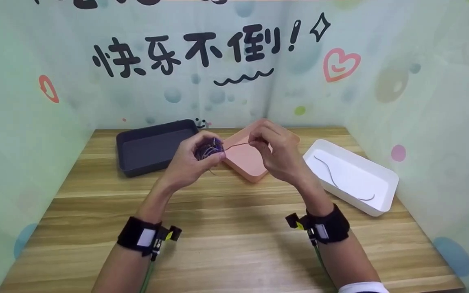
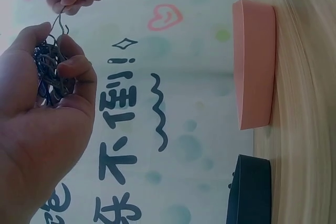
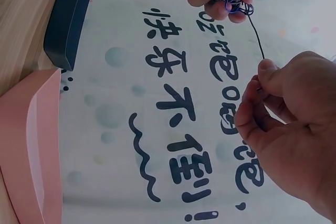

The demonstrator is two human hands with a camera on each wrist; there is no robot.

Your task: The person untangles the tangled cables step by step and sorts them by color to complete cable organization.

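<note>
While the left hand cups a tangled bundle of thin wires between curled fingers and thumb, the right hand pinches 1 reddish-brown strand between thumb and fingertips. The bundle is up in the left palm, above the wood-grain table, in front of the gap between the dark tray and the pink tray. The strand runs nearly straight between the hands; at the left hand it goes into the tangle, so it does not look free yet.

In the white tray, to the right, a loose grey wire lies apart from the bundle. Its middle passes behind the near wall, so I cannot tell whether the 2 visible stretches are 1 wire or 2.

Judging by this, the separating seems at an early stage: little lies loose, 1 strand is partly out, and most of the wires are in the knot. How many remain there cannot be counted.
</note>
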